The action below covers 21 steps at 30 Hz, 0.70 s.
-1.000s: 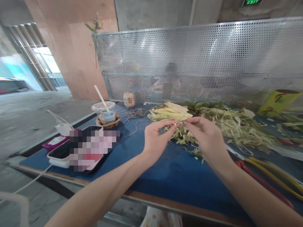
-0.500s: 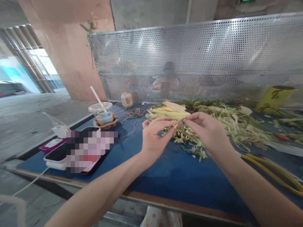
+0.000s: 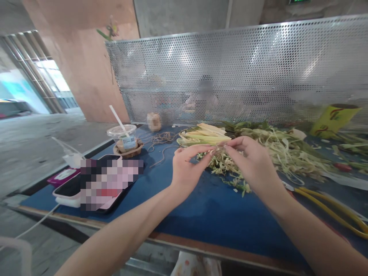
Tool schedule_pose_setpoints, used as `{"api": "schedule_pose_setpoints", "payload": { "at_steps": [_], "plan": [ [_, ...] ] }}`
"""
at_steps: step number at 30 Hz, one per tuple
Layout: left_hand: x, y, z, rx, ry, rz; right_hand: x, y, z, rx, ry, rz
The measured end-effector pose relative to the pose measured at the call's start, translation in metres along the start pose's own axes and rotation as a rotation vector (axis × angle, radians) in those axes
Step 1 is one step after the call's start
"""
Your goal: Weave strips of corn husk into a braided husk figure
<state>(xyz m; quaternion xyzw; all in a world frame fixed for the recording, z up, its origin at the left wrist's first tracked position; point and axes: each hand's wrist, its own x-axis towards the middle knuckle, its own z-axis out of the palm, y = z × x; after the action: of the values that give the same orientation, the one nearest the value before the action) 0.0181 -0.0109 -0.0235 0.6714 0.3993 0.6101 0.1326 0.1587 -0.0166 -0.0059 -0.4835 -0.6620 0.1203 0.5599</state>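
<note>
My left hand (image 3: 189, 165) is closed in a pinch over the middle of the table, thumb and fingertips pressed together. Facing it from the right, my right hand (image 3: 250, 157) pinches too. A small pale strip (image 3: 220, 146) runs between the two sets of fingertips; its kind is too small to make out. Just beneath and behind the fingers lies a heap of green and cream plant scraps (image 3: 225, 165). A bundle of pale yellow-green corn husks (image 3: 204, 135) rests behind my left fingers.
Yellow-handled scissors (image 3: 330, 209) lie right of my right forearm. Loose husks and fibres (image 3: 290, 153) spread across the right side. On the left are phones (image 3: 115, 188), a lidded cup with a straw (image 3: 126, 142) and brown twine (image 3: 163, 137). A perforated metal screen (image 3: 230, 76) stands behind.
My fingertips have drawn slightly apart, and more of the pale strip shows between them. My right hand has shifted a little, uncovering more of the scissors. Other things stay put.
</note>
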Motion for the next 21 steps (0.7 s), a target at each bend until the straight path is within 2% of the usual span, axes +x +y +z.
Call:
{"api": "schedule_pose_setpoints", "payload": {
  "at_steps": [3, 5, 8, 10, 14, 18, 21],
  "plan": [
    [0.0, -0.003, 0.002, -0.169, 0.005, -0.129, -0.002, 0.003, 0.003, -0.08, 0.065, -0.048],
    [0.0, -0.004, 0.004, -0.234, 0.005, -0.152, -0.001, 0.005, 0.003, -0.078, 0.058, -0.03],
    [-0.001, -0.004, 0.003, -0.23, -0.048, -0.076, 0.005, 0.012, 0.002, 0.082, -0.027, 0.033],
    [-0.002, -0.002, 0.002, -0.14, -0.084, 0.004, 0.009, 0.015, -0.001, 0.166, -0.076, 0.046],
    [-0.001, -0.001, -0.001, 0.074, -0.096, 0.114, 0.011, 0.01, -0.007, 0.114, -0.108, -0.016],
    [-0.001, -0.002, -0.001, 0.056, -0.094, 0.088, 0.01, 0.0, -0.012, -0.015, -0.076, -0.118],
    [0.001, -0.002, -0.001, -0.069, -0.1, 0.013, 0.01, -0.001, -0.015, -0.047, -0.147, -0.22]
  ]
}}
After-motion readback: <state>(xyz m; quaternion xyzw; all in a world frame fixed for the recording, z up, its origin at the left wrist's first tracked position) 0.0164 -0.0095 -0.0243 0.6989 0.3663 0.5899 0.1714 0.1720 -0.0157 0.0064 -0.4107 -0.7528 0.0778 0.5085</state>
